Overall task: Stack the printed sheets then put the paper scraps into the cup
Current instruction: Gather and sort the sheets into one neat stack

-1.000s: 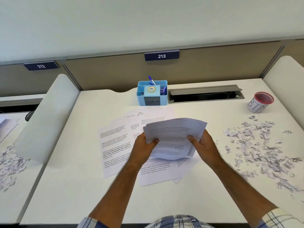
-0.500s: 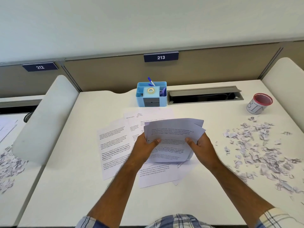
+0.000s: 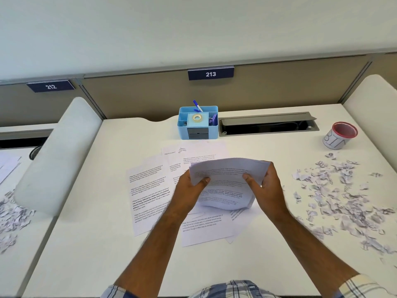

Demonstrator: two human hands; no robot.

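Fingers of both hands grip sheets.

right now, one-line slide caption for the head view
Both hands hold a bundle of printed sheets above loose pages, paper scraps and cup to the right.

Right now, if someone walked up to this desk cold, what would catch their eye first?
Probably the bundle of printed sheets held above the middle of the desk, the left hand and right hand gripping its two sides, with more loose sheets spread flat beneath. Next, the scatter of paper scraps across the desk's right side, and the red-rimmed cup behind them at the far right.
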